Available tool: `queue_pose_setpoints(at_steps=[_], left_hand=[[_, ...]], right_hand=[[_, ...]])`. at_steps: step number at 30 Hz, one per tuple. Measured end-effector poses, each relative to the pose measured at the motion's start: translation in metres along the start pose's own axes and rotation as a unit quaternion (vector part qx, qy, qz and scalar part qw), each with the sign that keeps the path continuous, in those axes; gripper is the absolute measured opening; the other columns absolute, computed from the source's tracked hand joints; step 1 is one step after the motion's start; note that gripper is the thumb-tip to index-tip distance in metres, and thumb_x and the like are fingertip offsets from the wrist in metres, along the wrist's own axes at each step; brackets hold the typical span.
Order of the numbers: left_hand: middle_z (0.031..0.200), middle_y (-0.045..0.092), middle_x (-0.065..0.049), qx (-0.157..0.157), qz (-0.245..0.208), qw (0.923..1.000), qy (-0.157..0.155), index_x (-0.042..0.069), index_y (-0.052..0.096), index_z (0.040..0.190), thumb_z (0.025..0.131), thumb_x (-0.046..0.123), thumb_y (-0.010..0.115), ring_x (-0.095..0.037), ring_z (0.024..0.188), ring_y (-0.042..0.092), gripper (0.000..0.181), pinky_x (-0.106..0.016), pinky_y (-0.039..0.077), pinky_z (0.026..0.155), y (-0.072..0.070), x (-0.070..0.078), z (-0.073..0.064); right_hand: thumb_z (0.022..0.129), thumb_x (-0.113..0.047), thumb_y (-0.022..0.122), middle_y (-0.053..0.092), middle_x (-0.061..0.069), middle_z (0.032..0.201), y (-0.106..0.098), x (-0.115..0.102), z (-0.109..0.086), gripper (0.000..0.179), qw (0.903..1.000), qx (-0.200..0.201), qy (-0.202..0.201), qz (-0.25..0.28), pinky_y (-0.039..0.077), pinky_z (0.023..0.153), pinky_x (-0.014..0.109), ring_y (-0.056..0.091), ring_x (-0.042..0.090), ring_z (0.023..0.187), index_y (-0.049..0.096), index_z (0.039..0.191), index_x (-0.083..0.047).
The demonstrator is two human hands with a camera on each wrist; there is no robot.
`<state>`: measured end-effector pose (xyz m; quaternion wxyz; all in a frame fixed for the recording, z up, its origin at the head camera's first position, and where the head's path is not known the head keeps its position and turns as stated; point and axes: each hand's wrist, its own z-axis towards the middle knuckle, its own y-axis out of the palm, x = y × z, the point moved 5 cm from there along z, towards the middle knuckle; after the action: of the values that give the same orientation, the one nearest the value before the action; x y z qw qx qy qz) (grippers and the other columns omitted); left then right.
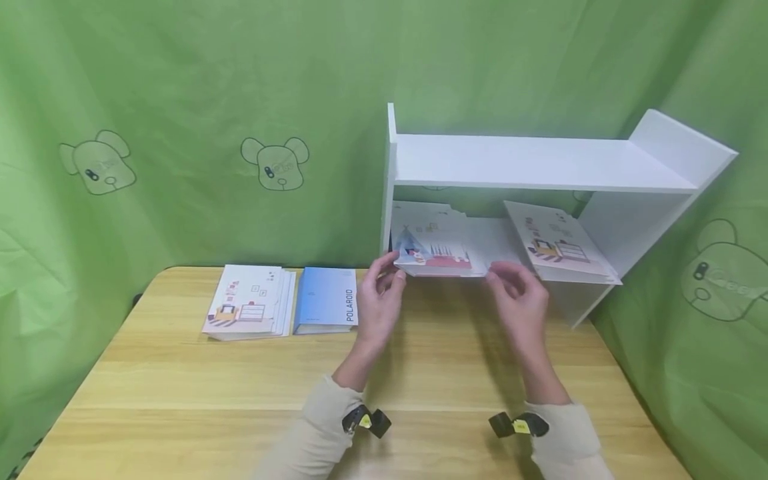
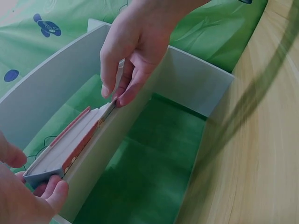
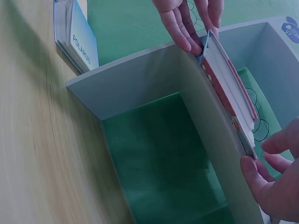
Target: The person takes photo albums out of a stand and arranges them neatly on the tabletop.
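Observation:
A white photo album [image 1: 441, 253] with a blue tent and red drawing on its cover lies on the middle board of a white shelf unit [image 1: 510, 163]. My left hand [image 1: 381, 303] holds its left end, fingers under the blue spine in the left wrist view. My right hand [image 1: 522, 303] pinches the cover's right corner between thumb and fingers, as the right wrist view shows. Toward that right wrist camera, the album [image 3: 229, 84] turns its red-edged side and white pages. Another illustrated album [image 1: 558, 243] leans at the right end of the same board.
Left of the shelf unit, an illustrated album [image 1: 243, 300] and a blue album marked POLAROID [image 1: 327, 300] rest on the wooden table [image 1: 210, 393]. A green curtain [image 1: 198, 67] hangs behind. The unit's side panel [image 1: 389, 180] stands close to my left hand.

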<state>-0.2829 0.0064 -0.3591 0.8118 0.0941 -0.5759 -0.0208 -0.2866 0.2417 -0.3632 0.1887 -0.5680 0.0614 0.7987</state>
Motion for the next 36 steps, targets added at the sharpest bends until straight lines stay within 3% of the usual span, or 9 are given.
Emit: queue_pose_setpoints(at_steps=[10, 17, 24, 31, 36], left_hand=[[0.119, 0.055, -0.024, -0.006, -0.003, 0.9999, 0.008, -0.005, 0.052, 0.127, 0.09, -0.006, 0.055, -0.038, 0.102, 0.059, 0.037, -0.024, 0.055, 0.081, -0.001, 0.001, -0.001], [0.12, 0.054, -0.022, -0.007, 0.004, 1.0, -0.005, -0.003, 0.053, 0.126, 0.09, -0.002, 0.056, -0.034, 0.103, 0.06, 0.036, -0.025, 0.055, 0.082, -0.003, 0.002, -0.003], [0.121, 0.053, -0.02, -0.014, 0.011, 0.9997, -0.014, -0.002, 0.053, 0.125, 0.091, 0.0, 0.056, -0.034, 0.103, 0.06, 0.034, -0.028, 0.055, 0.082, -0.005, 0.004, -0.004], [0.12, 0.054, -0.02, -0.021, 0.012, 0.9996, -0.016, -0.003, 0.052, 0.125, 0.091, -0.001, 0.056, -0.033, 0.101, 0.06, 0.034, -0.029, 0.056, 0.081, -0.003, 0.005, -0.005], [0.12, 0.054, -0.021, -0.023, 0.009, 0.9995, -0.02, -0.002, 0.051, 0.125, 0.091, -0.001, 0.056, -0.035, 0.099, 0.06, 0.035, -0.03, 0.056, 0.078, -0.002, 0.004, -0.005]], right_hand=[[0.086, -0.005, 0.067, 0.059, 0.022, 0.113, 0.001, 0.0, 0.0, 0.031, 0.9998, 0.01, 0.003, -0.017, 0.051, 0.089, 0.021, 0.06, 0.021, 0.1, 0.06, 0.113, 0.007], [0.088, -0.012, 0.066, 0.061, 0.015, 0.109, 0.005, -0.003, -0.004, 0.033, 0.9976, -0.015, -0.013, -0.067, 0.051, 0.088, 0.022, 0.059, 0.018, 0.098, 0.06, 0.119, -0.001], [0.089, -0.025, 0.066, 0.061, 0.004, 0.107, 0.002, 0.016, 0.002, 0.036, 0.9931, -0.028, -0.033, -0.109, 0.051, 0.089, 0.024, 0.058, 0.015, 0.099, 0.06, 0.123, -0.015], [0.092, -0.036, 0.061, 0.061, 0.007, 0.113, 0.003, 0.015, 0.0, 0.042, 0.9857, -0.056, -0.014, -0.158, 0.051, 0.09, 0.032, 0.057, 0.018, 0.103, 0.054, 0.13, -0.02], [0.091, -0.041, 0.059, 0.062, 0.006, 0.113, 0.003, 0.012, 0.0, 0.045, 0.9847, -0.064, -0.014, -0.161, 0.051, 0.09, 0.036, 0.058, 0.018, 0.102, 0.052, 0.131, -0.021]])
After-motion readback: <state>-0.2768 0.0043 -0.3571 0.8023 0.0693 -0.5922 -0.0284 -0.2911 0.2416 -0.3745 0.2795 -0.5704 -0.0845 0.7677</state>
